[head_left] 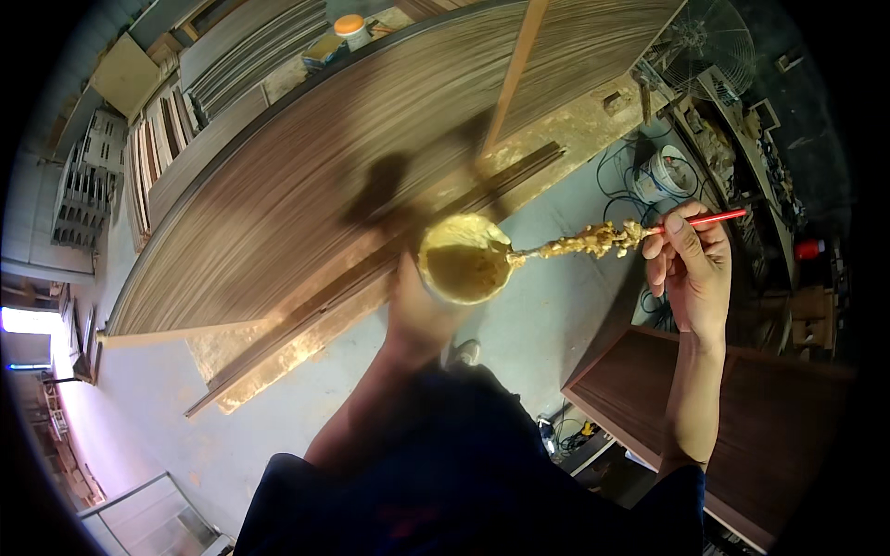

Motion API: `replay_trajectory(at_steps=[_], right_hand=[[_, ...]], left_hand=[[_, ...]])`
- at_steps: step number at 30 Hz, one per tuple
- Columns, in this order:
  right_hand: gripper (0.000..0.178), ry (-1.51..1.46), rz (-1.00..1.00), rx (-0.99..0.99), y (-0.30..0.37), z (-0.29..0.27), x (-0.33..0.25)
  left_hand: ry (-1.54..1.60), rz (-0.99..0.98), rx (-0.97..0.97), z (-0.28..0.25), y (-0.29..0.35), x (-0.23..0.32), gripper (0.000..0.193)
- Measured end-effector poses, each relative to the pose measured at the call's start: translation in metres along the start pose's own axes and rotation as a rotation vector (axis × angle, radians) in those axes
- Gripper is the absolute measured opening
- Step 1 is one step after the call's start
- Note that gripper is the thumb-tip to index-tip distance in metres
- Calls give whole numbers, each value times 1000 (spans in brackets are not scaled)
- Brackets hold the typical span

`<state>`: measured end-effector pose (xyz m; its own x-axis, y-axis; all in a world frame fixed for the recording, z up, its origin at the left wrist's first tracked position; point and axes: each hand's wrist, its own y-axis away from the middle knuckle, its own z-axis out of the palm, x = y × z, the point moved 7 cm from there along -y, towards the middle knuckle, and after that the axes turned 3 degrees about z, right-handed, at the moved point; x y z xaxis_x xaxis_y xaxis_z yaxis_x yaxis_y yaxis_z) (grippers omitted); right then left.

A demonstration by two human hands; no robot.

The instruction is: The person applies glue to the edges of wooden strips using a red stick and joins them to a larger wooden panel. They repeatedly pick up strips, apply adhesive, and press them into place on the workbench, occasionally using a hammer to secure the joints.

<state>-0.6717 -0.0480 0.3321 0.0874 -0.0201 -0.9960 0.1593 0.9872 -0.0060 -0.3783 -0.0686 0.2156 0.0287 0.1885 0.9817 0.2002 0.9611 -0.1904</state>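
My left hand point(414, 301) is closed round a round tub point(425, 261) whose rim and inner wall are coated with yellow glue-like paste. The tub mostly hides its fingers. To the right, my right hand point(688, 248) pinches a thin brush point(593, 243) near its red handle end. Lumps of hardened yellow-brown paste cover the brush's shaft. Its far end touches or overlaps the tub's right rim; which of the two I cannot tell. Beyond the tub stands a large wood-grain panel point(306, 185), with my shadow on it.
Long wood strips point(306, 338) run along the panel's near edge. A dark brown wooden cabinet point(640, 371) stands at the lower right. A white bucket point(660, 176) sits among black cables. At the upper right is a wire-caged fan point(700, 51); stacked boards point(162, 139) lean at the far left.
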Motion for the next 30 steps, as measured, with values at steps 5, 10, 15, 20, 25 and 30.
replay_trajectory(at_steps=[5,10,15,20,25,30], right_hand=[[7,-34,-63,-33,-41,-36,-2],[9,568,-664,-373,-81,37,-34],[9,364,-288,-270,-154,-5,-35],[18,58,-62,-98,-236,-80,-39],[20,-60,127,-171,-302,-132,-5],[13,-213,323,-227,-355,-159,18]], left_hand=[[-139,32,59,40,-57,-18,57],[-308,210,-5,77,-119,-21,61],[-222,90,58,100,-169,-29,75],[-74,-45,87,118,-192,-44,73],[-335,-50,188,143,-221,-40,87],[-282,-105,386,172,-235,-42,85]])
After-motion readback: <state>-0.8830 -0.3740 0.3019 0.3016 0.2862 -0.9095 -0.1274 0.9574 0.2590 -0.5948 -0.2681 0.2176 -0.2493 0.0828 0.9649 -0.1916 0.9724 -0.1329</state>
